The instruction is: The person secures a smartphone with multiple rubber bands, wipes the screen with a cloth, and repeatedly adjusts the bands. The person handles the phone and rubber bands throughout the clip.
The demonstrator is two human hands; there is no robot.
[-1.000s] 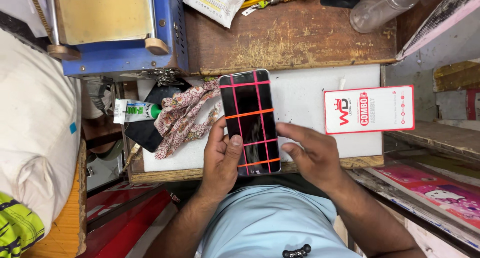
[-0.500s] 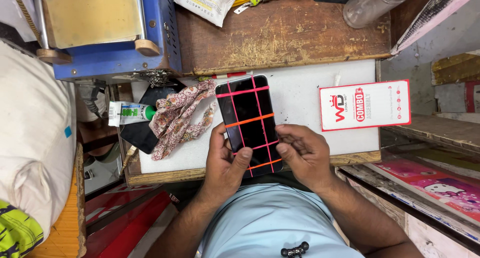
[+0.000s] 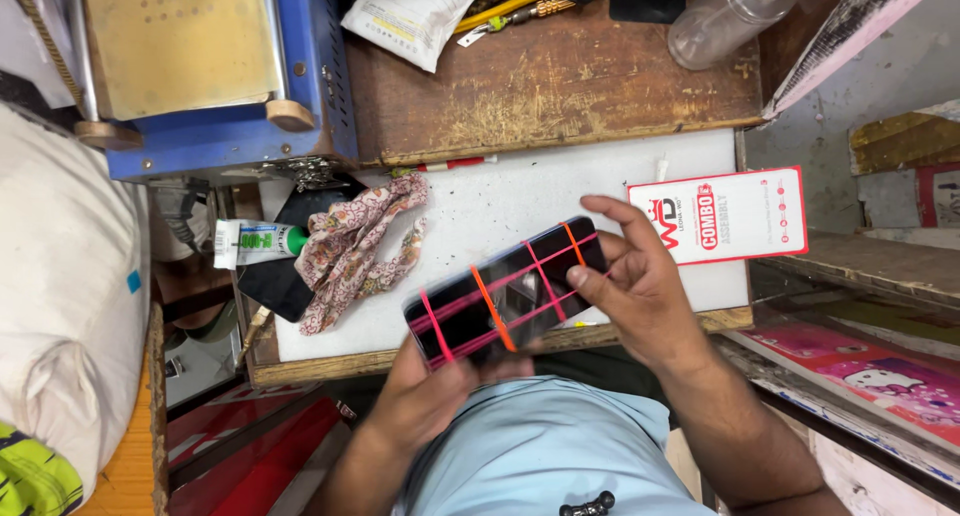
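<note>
The phone [image 3: 505, 298] sits in both hands just above the near edge of the white board [image 3: 560, 201], lying slantwise with its long axis running from about eight o'clock up to two o'clock. Its face is dark glass, and pink and orange rubber bands [image 3: 483, 306] cross it lengthwise and crosswise, pressing the front down onto the body. It looks like a thin, stiff, fairly light slab, smooth and slippery on the glass and easy to crack; with the bands under tension, the safe hold is by the long edges and corners, not by pressing on the middle of the screen.

The left hand [image 3: 430, 391] cups the lower end at eight o'clock, fingers wrapped under it and thumb near the edge. The right hand [image 3: 640, 281] holds the upper end at two o'clock, fingers curled around the far side and thumb resting on the glass close to an orange band; whether it is tugging that band or only steadying the phone I cannot tell.

At ten o'clock from the phone a patterned cloth [image 3: 352, 246] lies crumpled on the board, with a small tube [image 3: 258, 242] just beyond it at nine o'clock. At two o'clock lies a white and red card box [image 3: 720, 216]. Farther off, at eleven o'clock, stands a blue machine [image 3: 200, 66], and at one o'clock a clear plastic bottle [image 3: 725, 16] lies on the worn wooden bench [image 3: 560, 86].
</note>
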